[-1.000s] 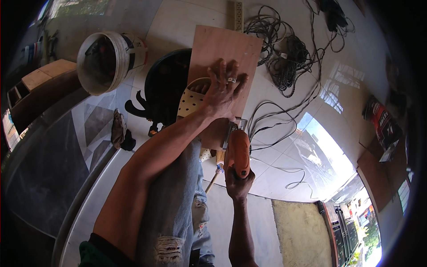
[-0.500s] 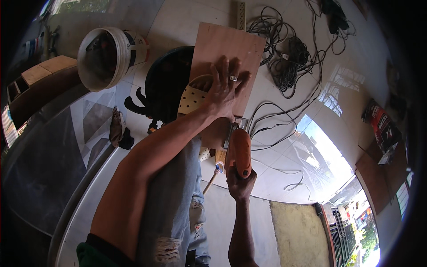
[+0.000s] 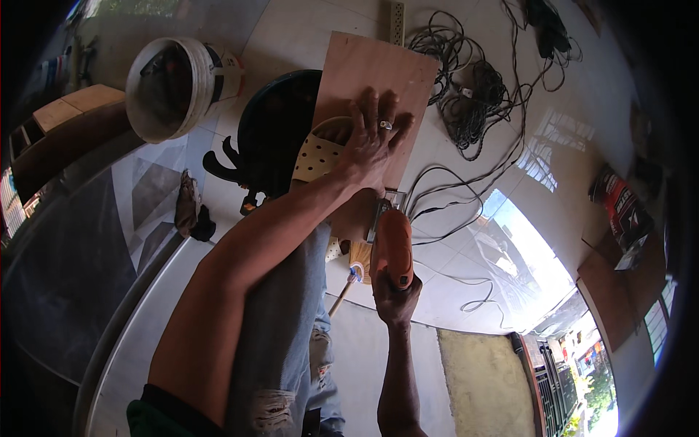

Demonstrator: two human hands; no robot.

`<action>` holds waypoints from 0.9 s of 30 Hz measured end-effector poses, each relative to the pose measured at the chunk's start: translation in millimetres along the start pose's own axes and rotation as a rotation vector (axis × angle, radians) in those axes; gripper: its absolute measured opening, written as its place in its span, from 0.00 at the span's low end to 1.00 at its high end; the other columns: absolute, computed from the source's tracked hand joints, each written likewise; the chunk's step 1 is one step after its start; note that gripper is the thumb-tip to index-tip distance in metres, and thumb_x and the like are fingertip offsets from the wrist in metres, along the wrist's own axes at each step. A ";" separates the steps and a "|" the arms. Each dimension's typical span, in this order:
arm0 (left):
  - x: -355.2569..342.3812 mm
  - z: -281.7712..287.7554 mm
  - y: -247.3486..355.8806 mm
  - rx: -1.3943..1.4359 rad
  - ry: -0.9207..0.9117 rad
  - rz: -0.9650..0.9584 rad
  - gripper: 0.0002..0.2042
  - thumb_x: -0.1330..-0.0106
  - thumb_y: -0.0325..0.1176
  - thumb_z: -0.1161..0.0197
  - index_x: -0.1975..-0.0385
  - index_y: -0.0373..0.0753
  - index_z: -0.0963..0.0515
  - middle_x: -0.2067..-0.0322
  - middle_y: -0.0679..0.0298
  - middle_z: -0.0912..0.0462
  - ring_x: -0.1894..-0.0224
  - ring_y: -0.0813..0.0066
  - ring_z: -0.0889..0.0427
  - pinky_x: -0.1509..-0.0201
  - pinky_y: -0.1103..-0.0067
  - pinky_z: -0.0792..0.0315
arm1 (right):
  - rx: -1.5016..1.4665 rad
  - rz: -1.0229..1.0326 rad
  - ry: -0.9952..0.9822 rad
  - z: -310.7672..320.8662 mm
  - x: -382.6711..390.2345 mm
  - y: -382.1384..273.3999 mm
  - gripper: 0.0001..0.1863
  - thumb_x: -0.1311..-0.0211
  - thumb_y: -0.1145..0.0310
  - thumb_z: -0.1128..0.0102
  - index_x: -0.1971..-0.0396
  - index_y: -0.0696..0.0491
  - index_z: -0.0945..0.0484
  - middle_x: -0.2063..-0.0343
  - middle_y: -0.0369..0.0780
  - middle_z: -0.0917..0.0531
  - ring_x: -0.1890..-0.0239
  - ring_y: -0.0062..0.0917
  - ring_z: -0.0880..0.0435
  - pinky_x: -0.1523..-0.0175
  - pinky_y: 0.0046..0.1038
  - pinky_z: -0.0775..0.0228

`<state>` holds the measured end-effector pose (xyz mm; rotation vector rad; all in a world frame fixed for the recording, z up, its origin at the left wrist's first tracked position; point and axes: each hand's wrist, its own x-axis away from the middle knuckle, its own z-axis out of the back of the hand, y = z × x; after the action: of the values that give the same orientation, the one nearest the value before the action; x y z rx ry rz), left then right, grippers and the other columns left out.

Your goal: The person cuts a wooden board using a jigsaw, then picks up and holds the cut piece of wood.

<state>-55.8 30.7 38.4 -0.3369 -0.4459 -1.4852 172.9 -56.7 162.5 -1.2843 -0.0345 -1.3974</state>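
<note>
My left hand (image 3: 368,149) lies flat on a thin reddish-brown plywood board (image 3: 364,65), fingers spread, a ring on one finger. A foot in a cream slipper with dark dots (image 3: 314,158) rests on the same board beside this hand. My right hand (image 3: 397,300) is wrapped around the handle of an orange jigsaw (image 3: 394,247). The jigsaw's metal base plate (image 3: 393,198) sits at the board's near right edge, close to the left thumb. Its blade cannot be made out.
Coiled black cables (image 3: 477,102) lie on the tiled floor right of the board, near a power strip (image 3: 397,25). A white bucket (image 3: 169,131) and a dark round tub (image 3: 273,124) stand at left. A broom (image 3: 358,262) lies below the board. Brown boards (image 3: 611,291) are at far right.
The board and my left hand on it appear very slightly farther right and away. The jigsaw in my right hand stays at nearly the same place by the board's edge.
</note>
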 end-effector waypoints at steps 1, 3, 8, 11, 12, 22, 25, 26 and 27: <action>0.0 0.5 -0.3 0.004 -0.020 -0.004 0.76 0.75 0.77 0.24 0.20 0.47 0.51 0.23 0.32 0.61 0.26 0.16 0.57 0.32 0.28 0.55 | 0.011 -0.024 -0.004 0.2 -0.5 -0.7 0.10 0.43 0.71 0.34 0.66 0.63 0.20 0.75 0.46 0.15 0.72 0.32 0.13 0.63 0.33 0.22; 0.7 1.5 -0.5 -0.002 -0.014 -0.006 0.76 0.75 0.77 0.24 0.20 0.47 0.51 0.24 0.32 0.59 0.26 0.16 0.56 0.31 0.28 0.55 | -0.039 -0.070 -0.017 -0.4 1.1 -2.3 0.10 0.42 0.71 0.34 0.65 0.63 0.20 0.75 0.46 0.15 0.72 0.31 0.13 0.63 0.32 0.22; 1.4 2.5 -0.7 -0.040 0.021 -0.017 0.75 0.75 0.77 0.24 0.20 0.46 0.50 0.24 0.31 0.57 0.26 0.17 0.55 0.30 0.29 0.55 | -0.069 -0.065 -0.009 -2.3 3.8 0.6 0.11 0.41 0.71 0.34 0.64 0.63 0.21 0.74 0.47 0.15 0.72 0.30 0.14 0.62 0.32 0.22; 3.7 2.6 4.1 -0.088 0.000 -0.009 0.75 0.75 0.77 0.25 0.21 0.45 0.49 0.24 0.31 0.55 0.26 0.18 0.54 0.29 0.31 0.55 | -0.048 -0.044 -0.012 -3.5 8.6 6.2 0.12 0.41 0.71 0.34 0.63 0.63 0.21 0.74 0.47 0.15 0.72 0.31 0.14 0.63 0.33 0.22; 5.1 2.5 5.8 -0.095 -0.016 -0.009 0.75 0.75 0.78 0.25 0.21 0.44 0.49 0.25 0.31 0.55 0.26 0.18 0.54 0.29 0.32 0.55 | -0.044 -0.034 -0.011 -3.9 10.6 8.0 0.12 0.41 0.71 0.34 0.63 0.63 0.21 0.74 0.47 0.16 0.72 0.31 0.14 0.63 0.33 0.22; 9.8 -2.2 11.2 -0.106 -0.005 -0.019 0.76 0.77 0.77 0.24 0.22 0.41 0.47 0.25 0.31 0.51 0.26 0.20 0.51 0.27 0.35 0.54 | -0.082 0.002 0.046 -9.6 17.6 18.3 0.10 0.40 0.69 0.35 0.74 0.59 0.22 0.83 0.40 0.20 0.81 0.24 0.21 0.70 0.31 0.28; 8.7 -3.2 11.3 -0.109 0.000 -0.011 0.75 0.77 0.76 0.23 0.22 0.41 0.46 0.25 0.31 0.51 0.26 0.20 0.51 0.27 0.36 0.54 | -0.031 0.037 0.034 -9.2 16.4 21.0 0.09 0.41 0.70 0.34 0.73 0.60 0.22 0.82 0.41 0.19 0.80 0.27 0.20 0.69 0.32 0.27; 8.7 -3.7 11.1 -0.104 0.010 -0.012 0.75 0.77 0.76 0.23 0.22 0.42 0.46 0.25 0.31 0.52 0.26 0.20 0.51 0.28 0.36 0.54 | -0.031 0.050 0.026 -8.5 15.8 22.1 0.09 0.41 0.70 0.34 0.71 0.60 0.22 0.80 0.43 0.19 0.78 0.30 0.19 0.69 0.33 0.26; 9.2 -4.4 11.0 -0.096 0.023 -0.011 0.75 0.76 0.76 0.23 0.22 0.42 0.46 0.25 0.31 0.52 0.26 0.20 0.51 0.28 0.37 0.53 | -0.029 0.042 0.010 -6.9 15.9 23.0 0.09 0.42 0.71 0.34 0.69 0.61 0.22 0.77 0.46 0.17 0.76 0.35 0.16 0.67 0.34 0.24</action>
<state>-44.1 21.2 39.7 -0.3928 -0.3596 -1.5230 189.4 -79.5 156.2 -1.2946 0.0189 -1.3731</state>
